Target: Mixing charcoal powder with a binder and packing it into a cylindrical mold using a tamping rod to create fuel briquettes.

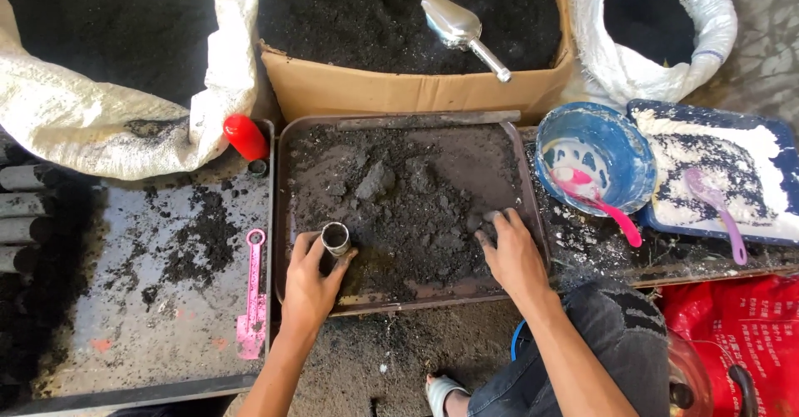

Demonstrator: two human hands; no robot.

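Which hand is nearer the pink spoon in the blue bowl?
Right. The right hand rests on the dark powder in the tray, just left of the pink spoon; the left hand holds a small metal tube farther left.

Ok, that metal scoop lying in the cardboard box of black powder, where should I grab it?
Take the metal scoop by its round handle, which sticks out toward the box's near right corner, clear of the powder. Come from the right side; the bowl lies half bedded in powder.

Two sacks [125, 109] [657, 42], one cardboard box [399, 92], one metal scoop [458, 26], two plastic spoons [595, 201] [716, 209]
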